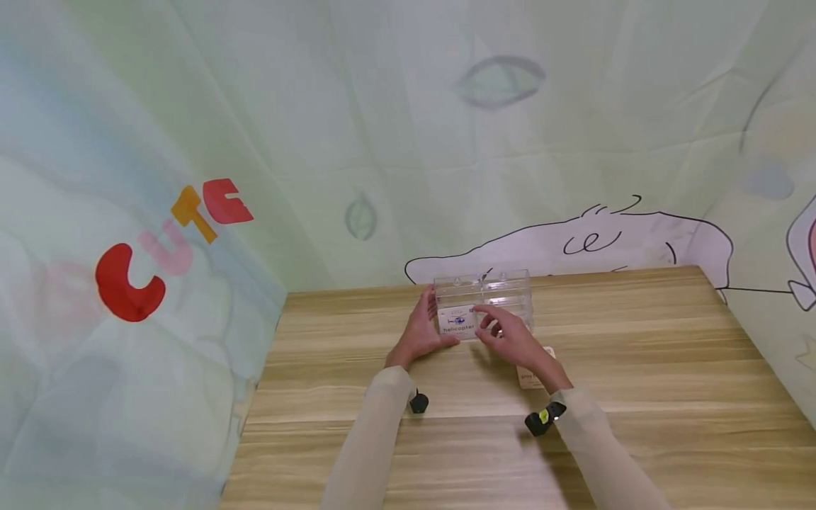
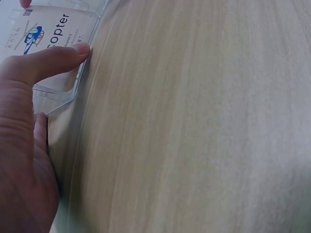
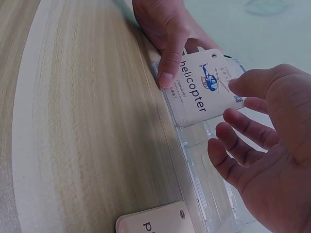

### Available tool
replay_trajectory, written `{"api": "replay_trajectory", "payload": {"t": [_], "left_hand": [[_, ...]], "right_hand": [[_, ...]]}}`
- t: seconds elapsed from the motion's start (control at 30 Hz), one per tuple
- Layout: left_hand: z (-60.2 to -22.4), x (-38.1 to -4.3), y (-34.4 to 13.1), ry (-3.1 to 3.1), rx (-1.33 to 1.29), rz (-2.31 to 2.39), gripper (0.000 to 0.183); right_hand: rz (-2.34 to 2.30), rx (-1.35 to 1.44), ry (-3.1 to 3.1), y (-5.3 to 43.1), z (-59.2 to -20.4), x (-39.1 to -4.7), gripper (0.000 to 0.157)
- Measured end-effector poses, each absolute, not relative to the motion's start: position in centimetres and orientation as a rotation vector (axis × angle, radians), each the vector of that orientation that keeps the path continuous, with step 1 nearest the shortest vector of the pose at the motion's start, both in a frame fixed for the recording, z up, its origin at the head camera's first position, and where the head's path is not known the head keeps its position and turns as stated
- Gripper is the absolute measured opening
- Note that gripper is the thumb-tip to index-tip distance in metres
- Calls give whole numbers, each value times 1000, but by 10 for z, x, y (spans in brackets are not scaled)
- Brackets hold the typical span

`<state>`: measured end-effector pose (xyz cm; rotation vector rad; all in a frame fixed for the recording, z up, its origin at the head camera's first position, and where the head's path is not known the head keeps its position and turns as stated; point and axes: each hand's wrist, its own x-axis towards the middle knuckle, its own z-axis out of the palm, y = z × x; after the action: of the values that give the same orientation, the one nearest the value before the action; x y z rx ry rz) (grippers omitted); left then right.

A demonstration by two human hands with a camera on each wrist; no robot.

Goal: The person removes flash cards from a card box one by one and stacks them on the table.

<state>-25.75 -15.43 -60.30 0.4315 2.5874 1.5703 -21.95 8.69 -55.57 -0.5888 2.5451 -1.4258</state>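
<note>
A white card printed "helicopter" [image 1: 455, 322], with a blue helicopter picture, lies over the left front part of a clear plastic rack [image 1: 506, 285]. My left hand [image 1: 421, 331] grips the rack's left side. Its thumb [image 2: 73, 54] lies across the card's lower part in the left wrist view, while other fingers are partly hidden by the rack. My right hand [image 1: 510, 338] pinches the card near its upper right corner. In the right wrist view the remaining right fingers [image 3: 238, 141] curve loosely beside the card, over the rack.
A second card [image 1: 530, 379], pale and rounded at the corners, lies on the wooden table [image 1: 637, 397] under my right wrist. Its print is mostly covered. Behind the rack hangs a printed cloth backdrop [image 1: 395, 142]. Small black devices [image 1: 538, 423] are strapped to both wrists.
</note>
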Motion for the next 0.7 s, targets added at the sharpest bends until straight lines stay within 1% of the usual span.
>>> {"api": "replay_trajectory", "payload": {"t": [0.47,0.7], "left_hand": [[-605,-259,-155,2599,434,1553,131],[-604,-259,-156,2583,431,1578,131]], "right_hand": [[-1471,-595,2616,85,-555,-217,38],[-1579,-527,2515,81,-558,-218,31]]}}
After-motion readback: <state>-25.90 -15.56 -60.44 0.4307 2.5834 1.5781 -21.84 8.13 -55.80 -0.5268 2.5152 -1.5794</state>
